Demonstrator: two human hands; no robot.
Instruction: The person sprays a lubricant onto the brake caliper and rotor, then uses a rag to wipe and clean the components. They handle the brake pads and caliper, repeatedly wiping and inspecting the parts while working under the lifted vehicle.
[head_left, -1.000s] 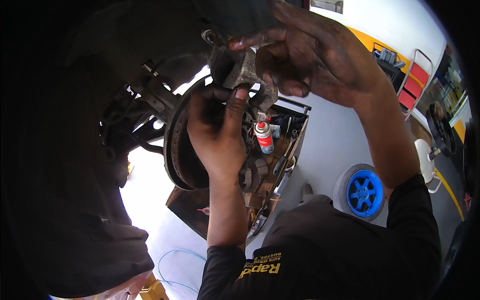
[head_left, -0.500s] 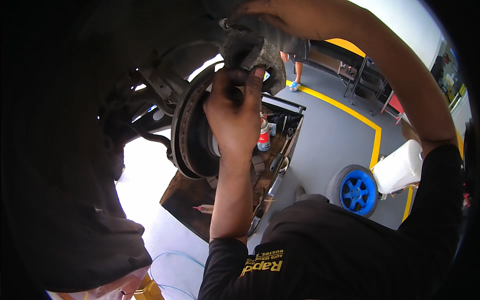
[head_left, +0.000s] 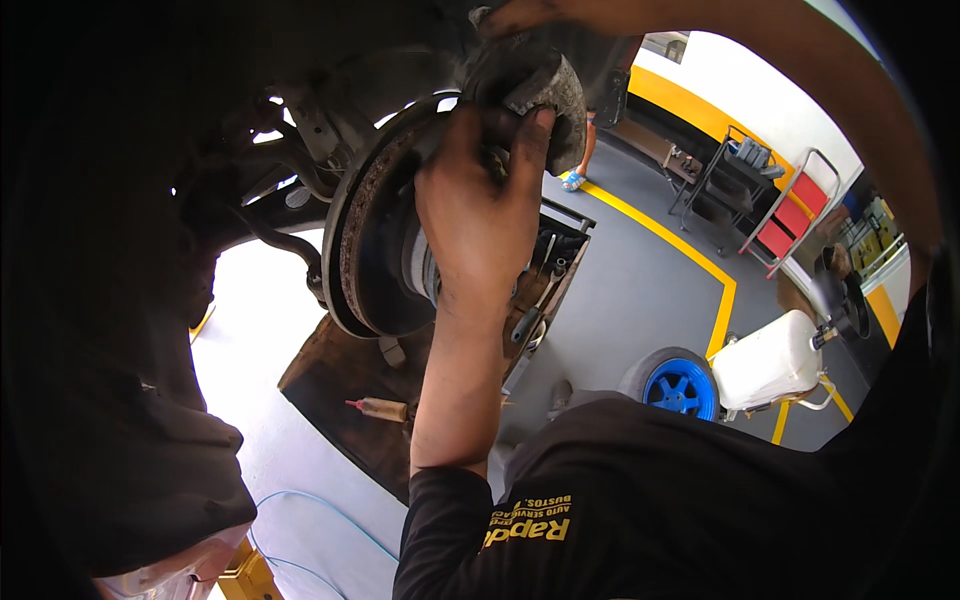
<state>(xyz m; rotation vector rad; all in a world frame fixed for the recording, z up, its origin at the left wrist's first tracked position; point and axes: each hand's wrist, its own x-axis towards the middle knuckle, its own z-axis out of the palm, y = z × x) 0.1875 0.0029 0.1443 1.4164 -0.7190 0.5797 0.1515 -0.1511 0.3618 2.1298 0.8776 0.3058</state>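
A grey, dirty brake caliper (head_left: 563, 98) is up beside the rusty-edged brake disc (head_left: 358, 235). My left hand (head_left: 482, 190) grips its lower part, thumb on the outer face and fingers curled toward the inner side. At the upper edge of the picture, my right hand (head_left: 545, 14) is closed over the caliper's top end; its fingertips are dark and partly cut off. Behind my left wrist shows the round hub (head_left: 420, 262) at the disc's middle. Dark suspension arms (head_left: 285, 240) run left from the disc.
Below is a worn tool-cart top (head_left: 325, 375) with a red-tipped tube (head_left: 380, 408), a pad-like block (head_left: 391, 350) and wrenches (head_left: 548, 285). A blue-rimmed wheel (head_left: 682, 388) and a white tank (head_left: 770, 362) stand right. Beyond are a red-shelved cart (head_left: 795, 215) and another person's foot (head_left: 573, 181).
The caliper has tilted and moved to the right, farther from the disc, with both hands still on it. My view has shifted, showing more of the workshop at the right.
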